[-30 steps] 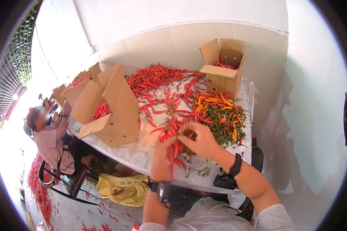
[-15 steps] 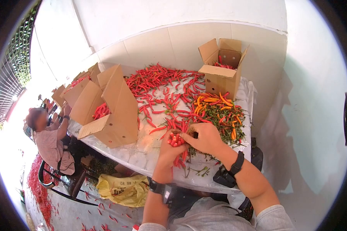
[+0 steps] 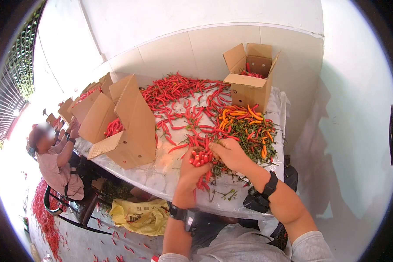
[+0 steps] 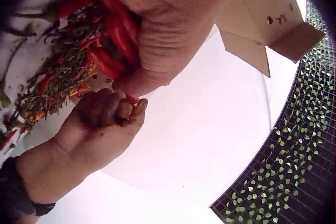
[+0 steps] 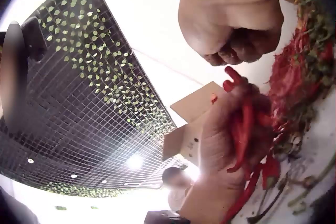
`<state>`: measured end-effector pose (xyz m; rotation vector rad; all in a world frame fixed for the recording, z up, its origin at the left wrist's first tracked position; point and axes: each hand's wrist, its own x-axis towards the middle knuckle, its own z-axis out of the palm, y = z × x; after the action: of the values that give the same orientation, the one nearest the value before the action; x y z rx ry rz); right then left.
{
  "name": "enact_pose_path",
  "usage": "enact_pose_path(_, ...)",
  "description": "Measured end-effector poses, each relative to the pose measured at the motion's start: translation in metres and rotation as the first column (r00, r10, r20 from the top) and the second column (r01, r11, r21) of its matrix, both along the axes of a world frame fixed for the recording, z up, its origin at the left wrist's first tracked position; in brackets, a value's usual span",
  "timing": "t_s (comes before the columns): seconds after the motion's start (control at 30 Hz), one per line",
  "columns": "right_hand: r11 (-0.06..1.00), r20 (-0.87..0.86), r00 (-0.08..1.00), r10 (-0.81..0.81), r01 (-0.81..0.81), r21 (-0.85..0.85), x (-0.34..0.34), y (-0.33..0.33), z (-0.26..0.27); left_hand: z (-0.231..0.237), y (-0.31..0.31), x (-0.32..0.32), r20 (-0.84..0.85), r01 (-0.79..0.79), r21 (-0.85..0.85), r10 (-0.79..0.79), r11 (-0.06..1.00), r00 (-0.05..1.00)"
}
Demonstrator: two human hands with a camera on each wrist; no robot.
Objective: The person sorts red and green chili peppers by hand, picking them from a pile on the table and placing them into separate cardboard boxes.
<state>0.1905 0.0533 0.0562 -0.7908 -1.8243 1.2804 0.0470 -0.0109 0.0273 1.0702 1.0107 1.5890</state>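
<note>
Hands (image 3: pixel 189 174) (image 3: pixel 234 154) are at red chilies (image 3: pixel 200 158); sack lettering (image 3: pixel 142 208) illegible.

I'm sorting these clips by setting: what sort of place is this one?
Probably a produce sorting or packing room, though whether home or business I can't tell. It shows in the loose red chilies heaped on a covered table, the open cardboard boxes holding more, and the pile of green stems.

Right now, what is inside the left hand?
Red chillies, bunched in the left hand, blunt ends showing above and tips hanging below. The fingers and palm cover part of the bunch, so its full count cannot be seen.
</note>
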Motion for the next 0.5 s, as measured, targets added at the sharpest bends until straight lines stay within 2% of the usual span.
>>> enact_pose_path(0.1, 0.982, -0.178, 0.982, -0.067, 0.033, -0.187, 0.006, 0.002, 0.008, -0.003, 0.001, -0.003, 0.070, -0.018, -0.039, 0.021, 0.999, 0.997)
enact_pose_path(0.13, 0.960, -0.247, 0.955, -0.163, 0.095, -0.265, 0.005, -0.004, 0.016, -0.002, 0.001, -0.004, 0.125, -0.028, -0.032, 0.032, 0.999, 0.992)
enact_pose_path(0.23, 0.957, -0.048, 0.956, -0.290, 0.290, 0.002, 0.012, 0.008, 0.008, 0.003, -0.004, -0.006, 0.298, -0.115, -0.036, 0.120, 0.993, 0.947)
enact_pose_path(0.27, 0.912, 0.031, 0.929, -0.370, 0.357, 0.202, 0.011, 0.009, 0.004, 0.004, -0.006, -0.007, 0.355, -0.152, -0.044, 0.158, 0.987, 0.921)
enact_pose_path(0.33, 0.717, 0.131, 0.825, -0.550, 0.385, 0.581, 0.010, 0.007, -0.007, -0.005, -0.001, -0.017, 0.507, -0.175, -0.099, 0.201, 0.980, 0.838)
enact_pose_path(0.37, 0.692, 0.136, 0.830, -0.541, 0.347, 0.633, 0.010, 0.003, -0.007, -0.008, 0.000, -0.021, 0.576, -0.183, -0.129, 0.224, 0.975, 0.786)
enact_pose_path(0.43, 0.632, 0.146, 0.839, -0.523, 0.268, 0.727, 0.007, -0.008, -0.003, -0.002, -0.001, -0.020, 0.688, -0.125, -0.088, 0.151, 0.988, 0.709)
enact_pose_path(0.5, 0.725, 0.345, 0.857, -0.383, 0.047, 0.687, 0.001, -0.013, -0.010, -0.014, 0.006, -0.031, 0.773, -0.091, -0.015, 0.069, 0.996, 0.631)
